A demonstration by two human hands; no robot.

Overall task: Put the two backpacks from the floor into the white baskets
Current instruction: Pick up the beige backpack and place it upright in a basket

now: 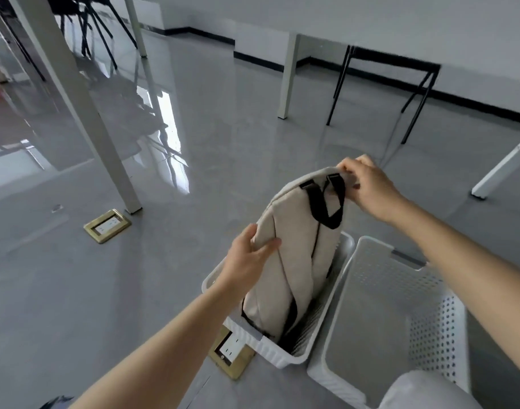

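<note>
I see beige backpack half inside left basket; left hand clamps its side, right hand pinches top edge. Risk: tall bag tips basket (looks light), or flops out.

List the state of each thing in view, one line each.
Backpack: upright, bottom end inside the left basket, top sticking out.
Left basket: holds the backpack.
Right basket: empty.
Left hand: grip on the backpack's side.
Right hand: pinching the backpack's top edge.
Floor sockets: lids flat.
</note>
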